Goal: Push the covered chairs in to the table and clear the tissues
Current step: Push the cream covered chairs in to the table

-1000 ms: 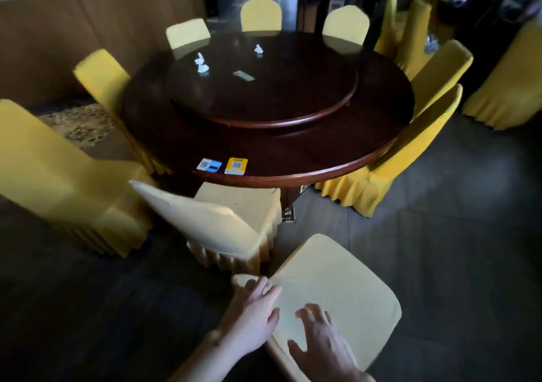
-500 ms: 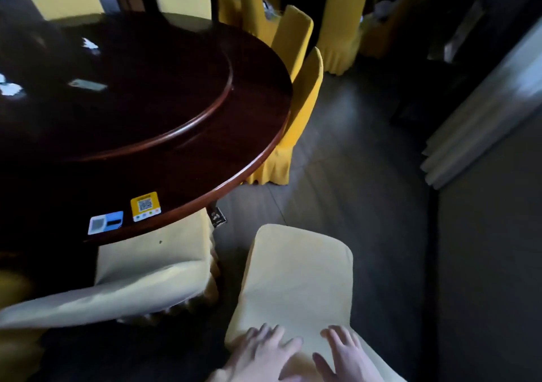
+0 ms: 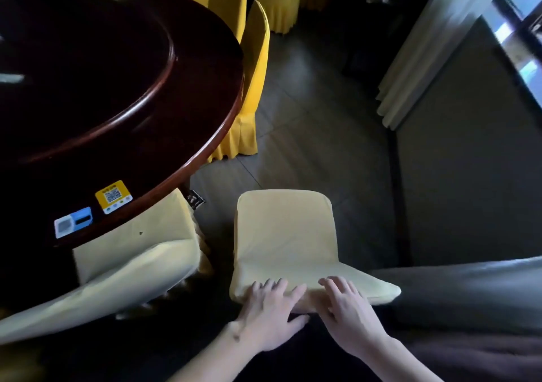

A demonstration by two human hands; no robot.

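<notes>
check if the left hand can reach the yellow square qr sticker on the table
Probably, with a lean: from the left hand to the yellow square QR sticker only the neighbouring pale covered chair lies below.

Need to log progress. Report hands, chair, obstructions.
Left hand and right hand flat on backrest of pale chair. Chair apart from table, not pushed in. Neighbouring chair close on its left.
</notes>
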